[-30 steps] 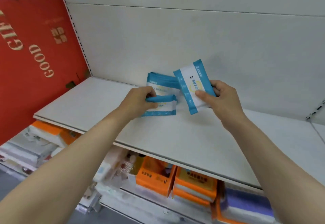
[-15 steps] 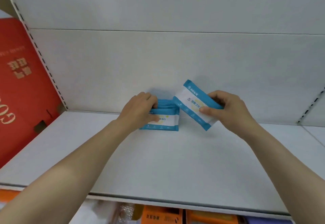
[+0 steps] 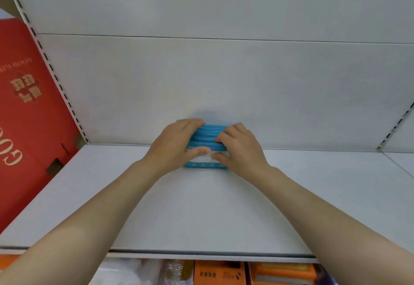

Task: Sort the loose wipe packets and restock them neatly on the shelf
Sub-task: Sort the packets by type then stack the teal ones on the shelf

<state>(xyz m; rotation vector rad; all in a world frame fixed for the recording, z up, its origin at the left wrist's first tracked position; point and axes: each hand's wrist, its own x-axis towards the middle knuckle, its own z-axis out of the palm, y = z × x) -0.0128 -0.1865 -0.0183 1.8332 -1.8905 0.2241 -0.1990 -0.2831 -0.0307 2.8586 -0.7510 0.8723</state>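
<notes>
Several blue-and-white wipe packets stand upright in one tight row on the white shelf, against the back panel. My left hand grips the left side of the row, thumb across the front packet's white label. From the other side my right hand clasps the row, fingers curled over the top edges and thumb on the front face. Both hands squeeze the row between them. The packets' sides and much of the front label are hidden by my fingers.
A red printed box leans at the left end of the shelf beside a slotted upright. Another slotted upright stands at the right. Orange packs lie on the level below the shelf's front edge.
My right hand brought its tilted packet down and set it upright at the front of the row. Both hands now press on the row. The camera view has risen toward the back panel.
</notes>
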